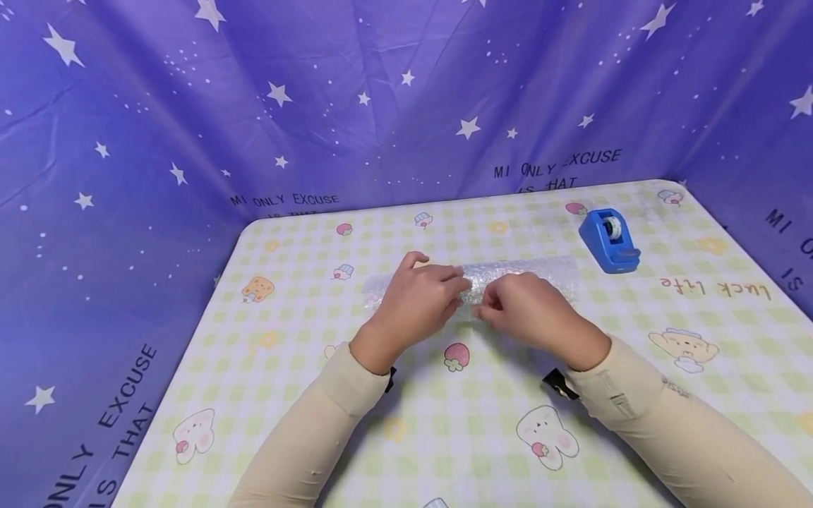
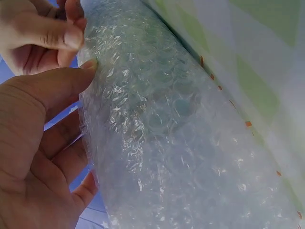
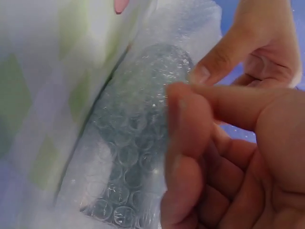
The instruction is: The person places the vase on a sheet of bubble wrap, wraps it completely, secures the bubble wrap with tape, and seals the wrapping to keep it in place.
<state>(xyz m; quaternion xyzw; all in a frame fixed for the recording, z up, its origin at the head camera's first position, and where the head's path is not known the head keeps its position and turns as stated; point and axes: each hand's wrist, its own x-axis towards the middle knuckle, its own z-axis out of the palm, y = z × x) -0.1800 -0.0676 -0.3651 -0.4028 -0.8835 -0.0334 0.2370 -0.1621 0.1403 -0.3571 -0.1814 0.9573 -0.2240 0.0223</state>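
A clear bubble wrap bundle (image 1: pixel 527 269) lies crosswise on the table in the head view. Through its layers shows a greenish see-through thing (image 3: pixel 131 162) with a rounded end; its kind is unclear. My left hand (image 1: pixel 419 300) holds the bundle's middle. In the left wrist view its thumb (image 2: pixel 71 83) rests on the near face, other fingers behind the top edge. Close beside it, my right hand (image 1: pixel 533 310) is at the wrap with curled fingers. Its thumb and forefinger come together in the right wrist view; whether they pinch anything is hidden.
A blue tape dispenser (image 1: pixel 606 243) with a tape roll stands right of the bundle, toward the back. The table (image 1: pixel 305 331) has a checked cover with printed cartoons. A purple starry curtain (image 1: pixel 381 106) hangs behind and at both sides.
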